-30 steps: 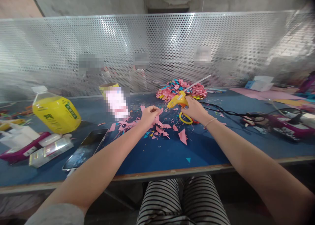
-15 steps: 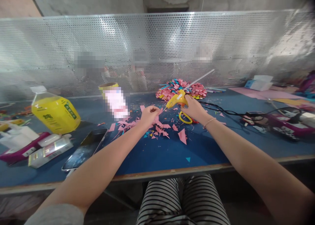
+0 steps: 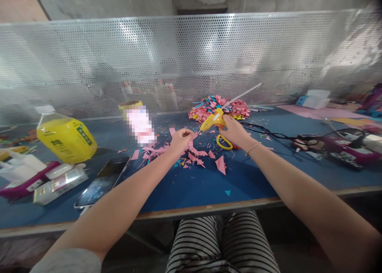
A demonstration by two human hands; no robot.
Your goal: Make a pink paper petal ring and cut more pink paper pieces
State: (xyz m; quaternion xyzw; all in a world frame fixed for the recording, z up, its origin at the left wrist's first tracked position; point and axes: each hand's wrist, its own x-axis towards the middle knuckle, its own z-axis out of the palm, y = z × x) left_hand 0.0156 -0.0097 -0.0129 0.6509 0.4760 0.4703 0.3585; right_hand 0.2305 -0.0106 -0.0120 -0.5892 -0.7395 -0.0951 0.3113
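Note:
My right hand (image 3: 234, 130) is closed around the handle of a yellow hot glue gun (image 3: 212, 120), its nozzle pointing down and left. A long clear glue stick (image 3: 243, 94) sticks out of the gun's back end. Just left of the nozzle, my left hand (image 3: 181, 141) pinches a small piece of pink paper (image 3: 195, 136); the fingers partly hide it. Nozzle and paper are very close, and I cannot tell whether they touch. Under and around both hands lie pink paper scraps (image 3: 195, 157). Yellow-handled scissors (image 3: 224, 142) rest below the glue gun.
Behind the glue gun sits a heap of pink and coloured paper pieces (image 3: 219, 106). A yellow-liquid bottle (image 3: 67, 135), a small box (image 3: 61, 184) and a phone (image 3: 103, 181) are on the left. Black cables (image 3: 268, 130) run right to a purple power strip (image 3: 343, 150). A perforated metal screen (image 3: 203, 46) stands behind.
Both hands keep nearly the same pose, with the glue gun nozzle beside the pink paper. The whole view has shifted very slightly.

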